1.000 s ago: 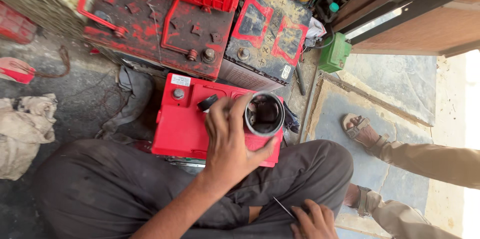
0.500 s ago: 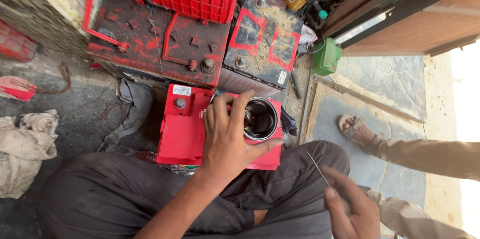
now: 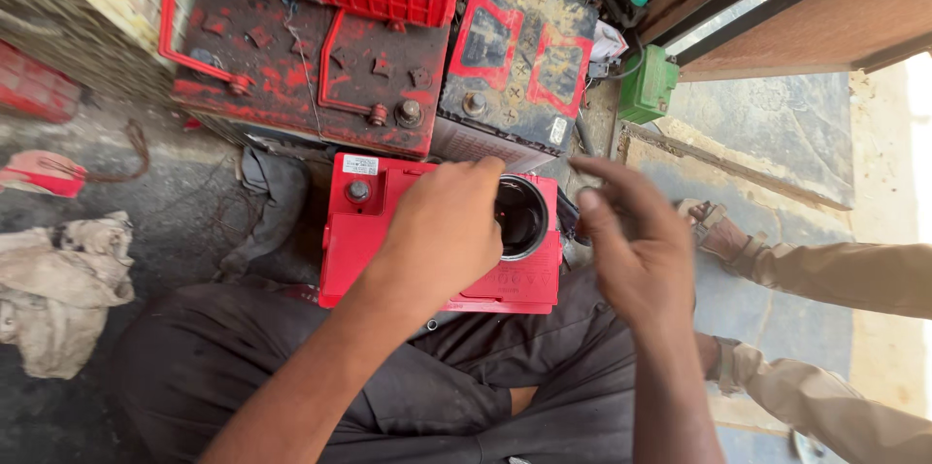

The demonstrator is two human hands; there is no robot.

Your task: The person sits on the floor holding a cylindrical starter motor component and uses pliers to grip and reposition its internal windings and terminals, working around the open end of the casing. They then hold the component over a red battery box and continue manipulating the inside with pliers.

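Two hands over the red battery (image 3: 388,250) on my lap: my left hand (image 3: 447,231) clasps the black cup (image 3: 521,219) standing on it; I'd keep that steady. My right hand (image 3: 636,250) hovers, fingers loose, empty.

Green box (image 3: 649,83) (beside old batteries (image 3: 417,66)).

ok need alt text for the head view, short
Seen from above, a seated person's left hand rests on a red battery beside a dark cup, the right hand raised beside it. Worn batteries sit behind.
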